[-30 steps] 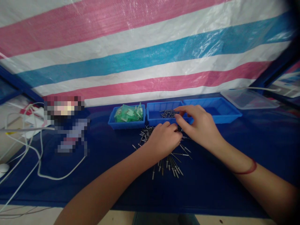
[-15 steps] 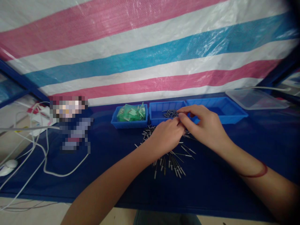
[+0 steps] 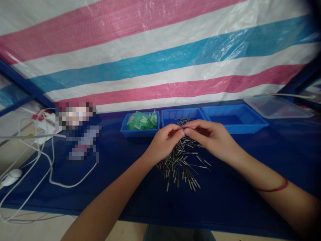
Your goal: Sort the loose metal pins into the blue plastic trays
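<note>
A pile of blind rivets [image 3: 185,165], silver with long thin stems, lies loose on the blue table. Over its far side my left hand [image 3: 167,139] is closed in a pinch, thumb and fingers together. My right hand [image 3: 213,135] pinches from the opposite side, its fingertips meeting those of the left. Whatever the fingertips hold is too small or hidden to make out. Just behind the hands stands the middle blue bin [image 3: 173,113], with more rivets [image 3: 184,121] in it, partly covered by my right hand.
To the left is a blue bin [image 3: 127,134] of green plastic packets [image 3: 142,120]; to the right is another blue bin [image 3: 238,127]. A clear plastic lid [image 3: 278,107] lies at the back right. White cables [image 3: 51,167] and blurred items occupy the left side.
My left hand has turned from back-up to a thumb-and-finger pinch and shifted slightly left. My right hand has come down and left from the middle bin's edge. More of the pile shows.
</note>
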A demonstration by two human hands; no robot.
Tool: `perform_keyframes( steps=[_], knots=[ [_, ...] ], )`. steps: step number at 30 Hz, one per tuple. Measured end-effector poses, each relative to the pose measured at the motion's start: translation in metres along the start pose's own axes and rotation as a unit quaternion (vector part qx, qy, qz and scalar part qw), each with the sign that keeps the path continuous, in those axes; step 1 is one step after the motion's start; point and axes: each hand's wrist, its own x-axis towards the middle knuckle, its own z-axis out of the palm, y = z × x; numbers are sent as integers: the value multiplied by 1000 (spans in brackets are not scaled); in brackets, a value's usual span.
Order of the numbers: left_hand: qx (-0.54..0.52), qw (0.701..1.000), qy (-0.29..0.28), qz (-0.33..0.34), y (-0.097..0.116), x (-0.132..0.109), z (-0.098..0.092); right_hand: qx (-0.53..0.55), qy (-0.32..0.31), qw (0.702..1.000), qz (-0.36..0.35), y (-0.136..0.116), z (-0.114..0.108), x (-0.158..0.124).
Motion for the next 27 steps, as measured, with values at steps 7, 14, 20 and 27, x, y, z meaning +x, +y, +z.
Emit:
perform_keyframes(
  steps=[7, 14, 20, 27],
  knots=[
    [-70, 997, -37, -23, 8, -3, -1, 18, 0, 1000, -5, -3, -2, 1],
    [-16, 999, -29, 7, -3, -4, 4, -23, 26, 999, 5, -1, 0, -1],
    [56, 998, -28, 16, -2, -7, 3, -97, 10, 994, -45, -3, -3, -5],
    [79, 996, 24, 29, 6, -6, -7, -161, 16, 984, -73, -3, -7, -1]
  ],
)
